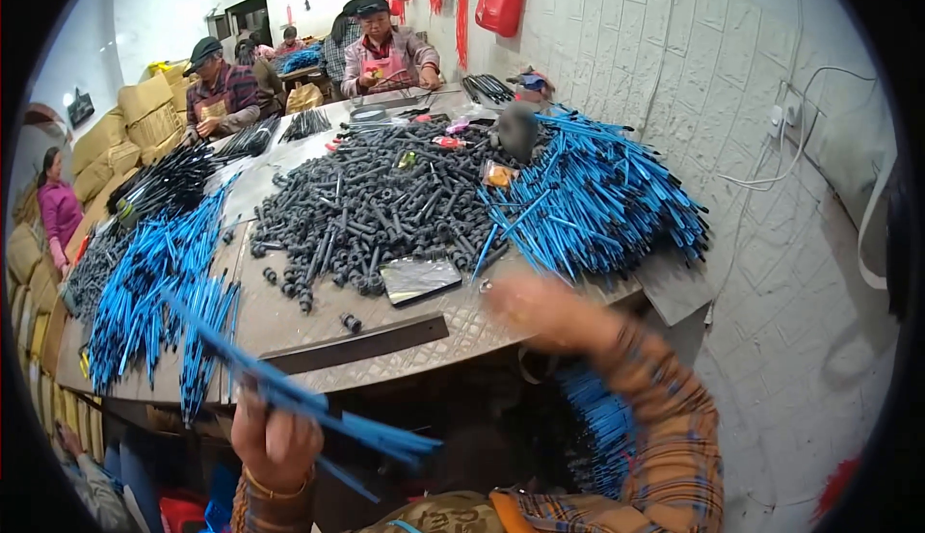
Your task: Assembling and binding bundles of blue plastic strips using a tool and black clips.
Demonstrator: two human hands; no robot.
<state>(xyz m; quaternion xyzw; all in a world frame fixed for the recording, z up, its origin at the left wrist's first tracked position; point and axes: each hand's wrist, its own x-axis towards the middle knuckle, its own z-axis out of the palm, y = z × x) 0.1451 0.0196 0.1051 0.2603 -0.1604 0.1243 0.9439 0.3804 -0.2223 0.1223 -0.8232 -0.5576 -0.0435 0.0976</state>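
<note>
Left hand [275,441]: grip closed round bunch of thin blue plastic rods [318,408], gathered together | right hand [544,311]: blurred, grip indeterminable, above desk [385,335] edge near black plastic fittings pile [376,205].

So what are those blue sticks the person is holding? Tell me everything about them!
The blue sticks are thin, straight rods, plastic by the look of them, held as a small bundle. The left hand grips them near the lower edge of the picture, fingers wrapped around. They slant from upper left to lower right, in front of the table edge, and look blurred. The right hand is apart from them, also blurred.
</note>
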